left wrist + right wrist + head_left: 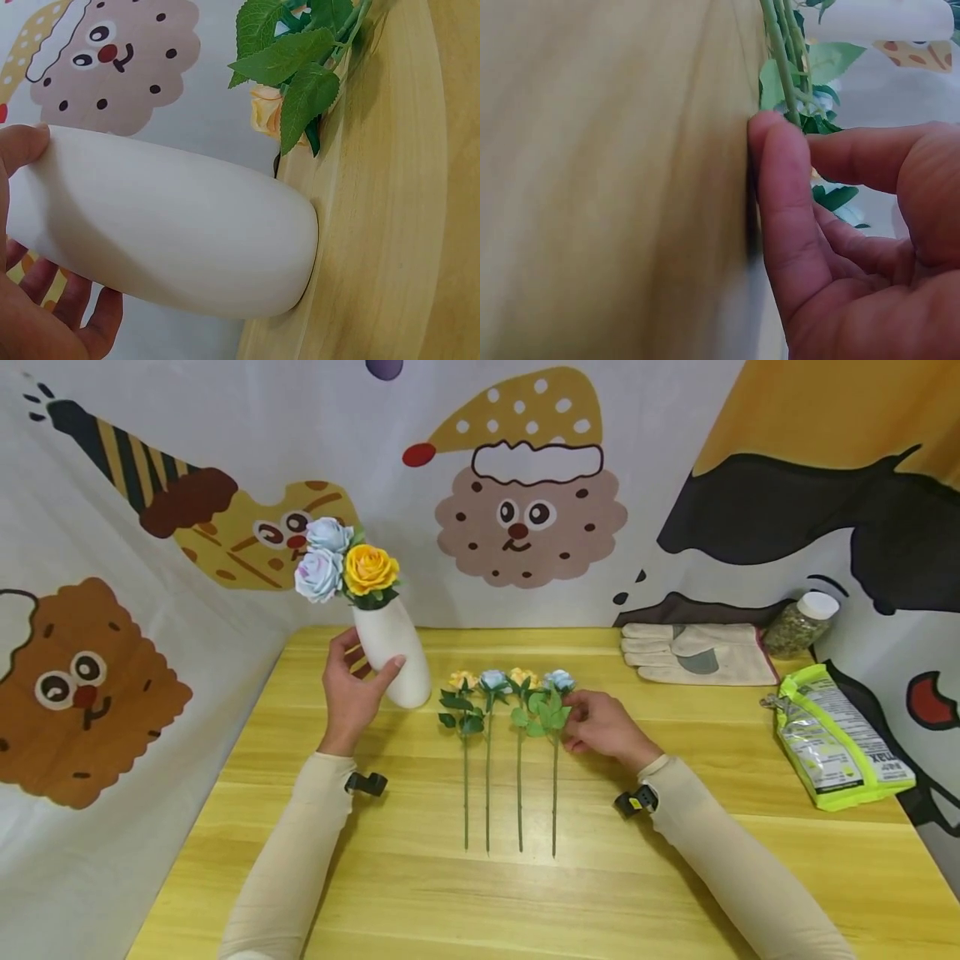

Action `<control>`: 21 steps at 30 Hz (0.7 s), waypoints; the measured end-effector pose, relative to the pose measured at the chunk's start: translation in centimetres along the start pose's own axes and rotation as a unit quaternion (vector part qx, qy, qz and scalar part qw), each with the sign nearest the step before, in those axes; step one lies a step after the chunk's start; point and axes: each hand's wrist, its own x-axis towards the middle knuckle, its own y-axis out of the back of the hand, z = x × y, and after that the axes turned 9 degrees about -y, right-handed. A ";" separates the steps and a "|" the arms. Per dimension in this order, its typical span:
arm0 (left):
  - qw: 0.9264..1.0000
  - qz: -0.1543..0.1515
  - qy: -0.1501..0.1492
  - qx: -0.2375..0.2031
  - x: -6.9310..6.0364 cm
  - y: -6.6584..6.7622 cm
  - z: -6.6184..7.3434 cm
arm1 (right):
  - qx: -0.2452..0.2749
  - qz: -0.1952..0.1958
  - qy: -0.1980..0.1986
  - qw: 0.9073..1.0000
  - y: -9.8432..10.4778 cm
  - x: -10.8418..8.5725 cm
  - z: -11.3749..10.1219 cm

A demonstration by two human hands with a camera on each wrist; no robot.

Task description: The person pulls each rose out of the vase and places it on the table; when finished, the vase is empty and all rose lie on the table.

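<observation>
My left hand (351,693) grips a white vase (393,652), thumb on the near side and fingers behind. The vase leans to the left with its base at the table. From its mouth rise two pale blue roses (318,575) and a yellow rose (371,570). Several artificial roses lie in a row on the table, stems towards me: yellow (462,680), blue (493,680), yellow (522,677) and, rightmost, a blue rose (559,680). My right hand (606,727) pinches that rightmost rose at its stem (780,64) between thumb and fingertips, low against the table.
A pair of work gloves (697,654) lies at the back right, beside a white-lidded jar (801,625) of dried bits. A green and white packet (843,739) lies further right. Behind the wooden table (480,910) hangs a cartoon-printed cloth (660,410).
</observation>
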 end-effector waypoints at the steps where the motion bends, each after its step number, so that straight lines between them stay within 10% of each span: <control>1: 1.000 0.000 0.001 0.000 0.0 0.0 0.0 | -0.009 0.004 0.002 1.000 0.1 -0.1 -0.1; 21: 1.000 -0.006 -0.015 0.004 0.0 0.1 0.0 | -0.063 0.107 0.091 0.988 2.6 -1.1 -5.1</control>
